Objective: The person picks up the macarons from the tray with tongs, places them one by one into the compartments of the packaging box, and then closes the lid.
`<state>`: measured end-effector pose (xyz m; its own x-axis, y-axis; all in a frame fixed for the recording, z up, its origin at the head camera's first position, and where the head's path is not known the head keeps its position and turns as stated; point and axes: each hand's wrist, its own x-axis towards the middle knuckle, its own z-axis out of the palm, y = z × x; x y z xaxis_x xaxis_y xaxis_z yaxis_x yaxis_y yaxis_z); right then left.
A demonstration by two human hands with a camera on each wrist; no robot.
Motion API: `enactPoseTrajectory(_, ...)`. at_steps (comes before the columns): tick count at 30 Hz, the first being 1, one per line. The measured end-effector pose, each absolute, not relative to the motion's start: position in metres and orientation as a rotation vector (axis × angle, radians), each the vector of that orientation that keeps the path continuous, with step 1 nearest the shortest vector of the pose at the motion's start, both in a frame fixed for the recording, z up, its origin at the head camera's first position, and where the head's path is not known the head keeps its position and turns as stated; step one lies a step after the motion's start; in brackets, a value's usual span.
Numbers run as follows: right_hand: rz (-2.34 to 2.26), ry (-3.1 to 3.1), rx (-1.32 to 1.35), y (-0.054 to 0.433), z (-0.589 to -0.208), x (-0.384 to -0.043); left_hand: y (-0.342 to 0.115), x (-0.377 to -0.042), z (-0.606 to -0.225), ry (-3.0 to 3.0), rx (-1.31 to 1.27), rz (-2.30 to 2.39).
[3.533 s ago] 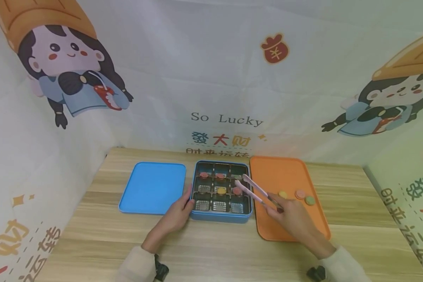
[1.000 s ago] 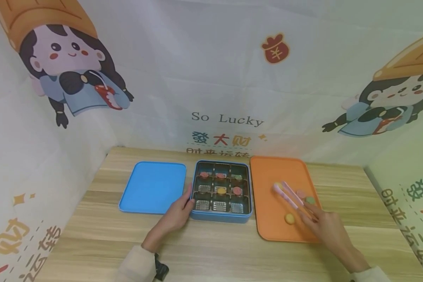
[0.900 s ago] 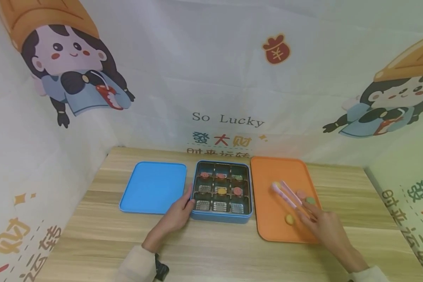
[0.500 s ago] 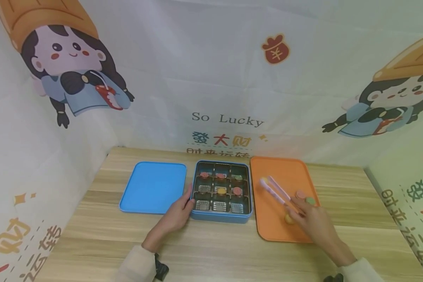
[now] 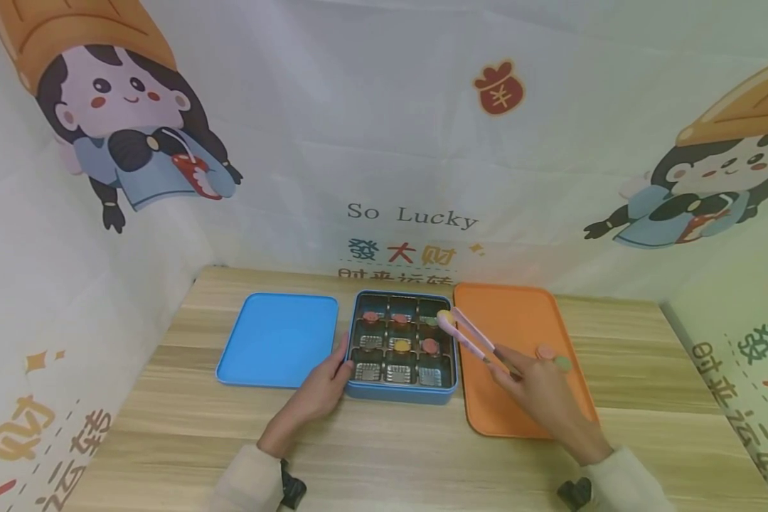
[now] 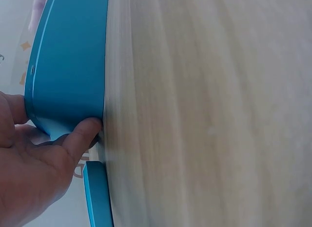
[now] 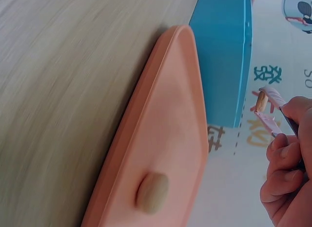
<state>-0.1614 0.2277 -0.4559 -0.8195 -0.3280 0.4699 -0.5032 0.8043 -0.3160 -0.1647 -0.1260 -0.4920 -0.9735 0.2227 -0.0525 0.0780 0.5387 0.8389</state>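
Head view: right hand (image 5: 540, 390) is gripping tongs (image 5: 467, 344) pinching 1 yellow disc (image 5: 446, 316); left hand (image 5: 323, 387) is grasping blue box (image 5: 400, 394); light, level squeezing is likely serving best.

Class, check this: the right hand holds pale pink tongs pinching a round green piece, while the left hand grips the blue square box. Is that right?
The colour is wrong: the head view shows a round yellow piece pinched in the pale pink tongs. The right hand holds them, and the left hand grips the blue square box.
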Motion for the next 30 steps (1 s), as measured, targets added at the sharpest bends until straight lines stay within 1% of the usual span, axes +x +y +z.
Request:
enactPoseTrajectory(11, 0.698, -2.618, 0.666, 0.198, -0.457, -0.169, -0.127, -0.167, -0.493, 2.615, 0.263, 1.427)
enactPoseTrajectory(20, 0.665, -2.553, 0.754, 0.171, -0.458, -0.174, -0.128, -0.165, -0.492, 2.619, 0.278, 1.426)
enactPoseTrajectory(30, 0.650, -2.636, 0.798, 0.149, -0.458, -0.174, -0.128, -0.164, -0.491, 2.634, 0.273, 1.424)
